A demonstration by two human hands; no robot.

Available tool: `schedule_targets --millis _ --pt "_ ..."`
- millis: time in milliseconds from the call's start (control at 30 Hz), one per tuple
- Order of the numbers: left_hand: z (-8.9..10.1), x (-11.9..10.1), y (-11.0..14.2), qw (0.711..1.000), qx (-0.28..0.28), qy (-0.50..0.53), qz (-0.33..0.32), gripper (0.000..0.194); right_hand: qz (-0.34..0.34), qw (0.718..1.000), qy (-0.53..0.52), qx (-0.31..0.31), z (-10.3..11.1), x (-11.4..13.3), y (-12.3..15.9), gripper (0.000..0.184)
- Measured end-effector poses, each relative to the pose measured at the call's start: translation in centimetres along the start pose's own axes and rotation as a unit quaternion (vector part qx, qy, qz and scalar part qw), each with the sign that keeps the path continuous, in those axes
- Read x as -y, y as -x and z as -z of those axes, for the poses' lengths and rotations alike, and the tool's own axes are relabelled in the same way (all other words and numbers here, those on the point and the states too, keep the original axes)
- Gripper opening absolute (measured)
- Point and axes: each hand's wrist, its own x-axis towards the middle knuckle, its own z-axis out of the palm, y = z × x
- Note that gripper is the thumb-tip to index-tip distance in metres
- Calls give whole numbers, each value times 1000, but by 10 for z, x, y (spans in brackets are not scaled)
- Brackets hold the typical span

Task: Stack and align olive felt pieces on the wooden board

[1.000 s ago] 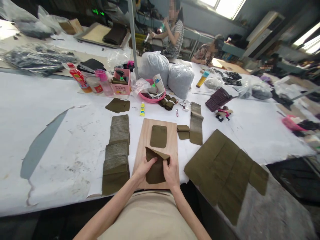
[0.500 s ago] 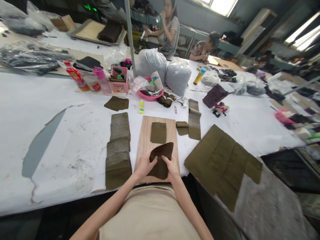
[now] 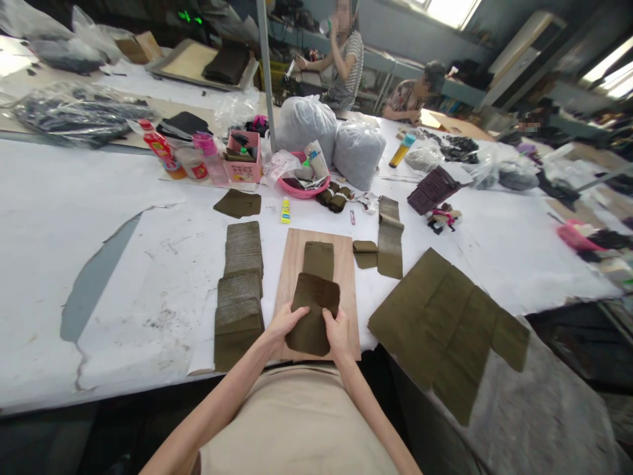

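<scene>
Head view: olive cloth pinched in both hands

And it's a two-handed hold! Left hand (image 3: 285, 322) and right hand (image 3: 339, 332) grip the olive cloth (image 3: 310, 333) by its sides, thumbs on top, over the wooden board (image 3: 350, 297). Beyond it on the board lies a flat olive piece (image 3: 319, 256), partly hidden. That cloth looks light, soft, bendable, hardly fragile; opposite edges seem the best hold, keeping the middle from sagging.
</scene>
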Motion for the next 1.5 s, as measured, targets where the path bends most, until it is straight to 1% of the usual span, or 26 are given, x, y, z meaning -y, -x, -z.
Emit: schedule_targets --millis 33,67,133,167,200,233,267,333,367,400,433,500,567,600,667,733,767,867,900,1000,1100,1233,1333,1400,1467,1500 --pt "0 1 0 1000 -4 -2 2 36 25 1000 16 -6 -1 -1 0 27" --pt "1 1 0 999 -19 -19 -18 35 29 999 16 -1 -1 -2 0 29" --pt "0 1 -1 990 -50 -84 -97 32 -27 999 -24 37 0 -3 0 31" --pt "-1 0 -1 983 -55 -115 -131 32 -64 995 -46 56 0 -4 0 32" --pt "-1 -1 0 979 -50 -131 -146 33 -89 992 -57 66 1 -4 0 32" --pt "-2 -2 1 982 -32 -127 -133 35 -93 992 -51 67 2 -4 0 31" --pt "-2 -2 2 990 -13 -104 -95 36 -74 995 -31 59 2 -4 0 30" --pt "-4 -2 4 1000 2 -30 -1 40 -5 999 18 37 3 -2 -1 27" --pt "-5 -1 5 1000 -1 2 25 43 14 999 26 30 4 -2 -2 28" --pt "-6 0 5 999 -9 19 26 44 11 999 16 34 4 -1 -3 29" --pt "-7 1 5 1000 -21 17 3 43 -11 999 -9 44 5 -1 -4 30" --pt "-10 3 4 996 -41 -27 -71 39 -73 993 -62 69 6 -2 -5 34" --pt "-12 4 2 992 -58 -58 -98 36 -81 992 -59 73 6 -2 -5 35" --pt "-12 5 2 994 -60 -47 -81 36 -56 996 -35 62 6 -3 -4 33" --pt "-12 5 1 999 -47 13 -11 40 17 999 28 22 6 -3 -3 28" --pt "-12 5 0 997 -38 65 35 43 54 997 58 -8 5 -3 0 25" --pt "-12 5 0 996 -38 71 34 44 42 998 48 -9 5 -3 1 25" --pt "-12 4 -1 998 -50 39 -1 43 -54 998 -29 26 5 -2 3 27" --pt "-12 4 -1 998 -50 28 -8 43 -72 996 -47 35 5 -2 3 27" --pt "-11 1 1 998 -44 33 -4 45 -62 995 -63 38 4 -1 4 29" --pt "-10 -1 3 998 -40 45 22 47 -61 996 -61 36 4 -1 4 30" --pt "-8 -2 3 996 -33 69 48 43 -62 996 -59 40 4 -5 2 32" --pt "-9 2 0 994 -30 80 66 40 -29 998 -49 28 5 -11 -1 32" --pt "-11 5 -3 996 -39 58 54 37 17 1000 -13 -7 6 -16 -4 30" --pt "-12 8 -5 998 -64 -4 -8 30 35 999 2 -34 7 -18 -8 30" --pt "-12 8 -6 995 -75 -43 -52 26 19 999 -14 -27 8 -19 -9 30"
